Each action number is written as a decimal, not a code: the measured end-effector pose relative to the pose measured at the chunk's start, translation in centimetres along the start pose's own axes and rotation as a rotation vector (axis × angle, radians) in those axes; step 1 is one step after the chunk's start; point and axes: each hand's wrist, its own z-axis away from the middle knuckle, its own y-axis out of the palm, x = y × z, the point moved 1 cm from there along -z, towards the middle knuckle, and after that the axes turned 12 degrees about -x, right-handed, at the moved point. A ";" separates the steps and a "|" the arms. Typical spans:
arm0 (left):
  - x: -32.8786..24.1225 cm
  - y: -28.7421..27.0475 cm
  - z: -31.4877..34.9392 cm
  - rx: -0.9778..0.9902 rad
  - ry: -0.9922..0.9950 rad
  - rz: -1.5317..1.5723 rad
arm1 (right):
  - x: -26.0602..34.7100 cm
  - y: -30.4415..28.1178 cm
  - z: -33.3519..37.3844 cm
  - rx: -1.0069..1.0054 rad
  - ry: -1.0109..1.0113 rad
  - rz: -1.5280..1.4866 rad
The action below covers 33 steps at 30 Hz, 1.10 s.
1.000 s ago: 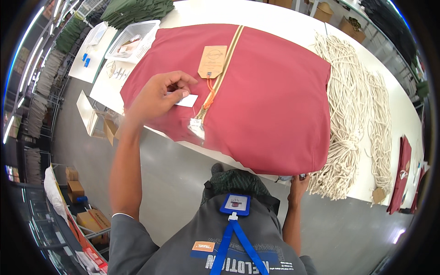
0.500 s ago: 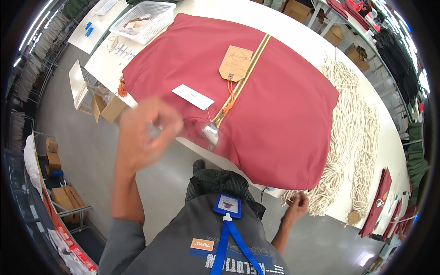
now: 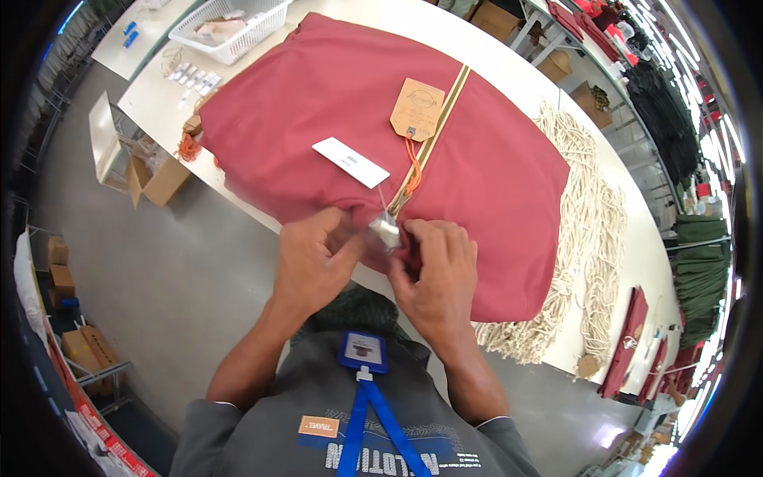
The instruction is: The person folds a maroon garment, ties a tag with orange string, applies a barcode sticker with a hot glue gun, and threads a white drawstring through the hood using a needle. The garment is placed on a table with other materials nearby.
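Note:
A large burgundy fabric item [image 3: 318, 103] with a brass-coloured zipper [image 3: 445, 111] lies on the table. At the zipper's near end, a small shiny, clear-looking packet [image 3: 385, 230] hangs beside the zip pull. My left hand [image 3: 314, 258] is just left of the packet, fingers curled with the tips pinched at the fabric's near edge, slightly blurred. On the other side, my right hand [image 3: 435, 270] grips a fold of the same edge. A brown card tag [image 3: 418, 110] on an orange cord and a white tag [image 3: 351, 163] lie on the fabric.
Bundles of cream cord [image 3: 568, 230] lie to the right on the white table [image 3: 509, 67]. A white plastic basket [image 3: 230, 32] stands far left, with small white labels [image 3: 195, 78] near it. Folded burgundy pieces [image 3: 624, 342] lie at the right end. An opened carton [image 3: 159, 179] is below the left side.
My left hand has come right and down to the fabric's edge beside the packet. My right hand has moved from the cord ends at the right to the zipper's near end.

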 end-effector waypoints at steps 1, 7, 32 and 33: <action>-0.2 -0.5 -0.3 0.034 0.095 0.022 | -0.2 0.0 -0.2 0.018 0.042 -0.050; -1.7 -2.4 -2.5 0.064 0.701 -0.242 | -0.5 -2.1 -2.5 0.045 0.268 -0.256; -11.9 -9.5 4.9 0.654 0.461 -0.928 | -10.9 4.4 -7.4 0.246 0.239 0.093; -9.8 -9.7 5.5 0.670 0.221 -0.769 | -11.1 4.5 -7.2 0.242 0.201 0.071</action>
